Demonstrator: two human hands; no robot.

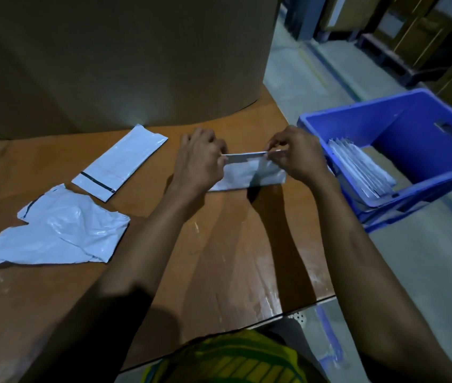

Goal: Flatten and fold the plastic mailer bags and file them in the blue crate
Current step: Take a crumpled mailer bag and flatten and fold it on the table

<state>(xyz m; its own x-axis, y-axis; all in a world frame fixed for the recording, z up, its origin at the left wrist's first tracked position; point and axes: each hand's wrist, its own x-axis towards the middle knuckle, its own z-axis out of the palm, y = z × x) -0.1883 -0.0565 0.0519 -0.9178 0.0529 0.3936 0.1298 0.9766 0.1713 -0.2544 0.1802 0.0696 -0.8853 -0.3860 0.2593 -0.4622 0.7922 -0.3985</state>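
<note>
1. Mailer bag [246,176] lies on the bench [219,244], just left of the blue crate [412,111].
2. Left grip [200,158] and right grip [296,158] both pinch its raised edge.
3. Light, slick, floppy film, I'd say: take it by the corners.

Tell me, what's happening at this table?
A person is folding a white mailer bag on the wooden table; the left hand and right hand each pinch its raised top edge. A flat bag and a crumpled bag wait at the left. Folded bags already stand in the blue crate on the right.
</note>
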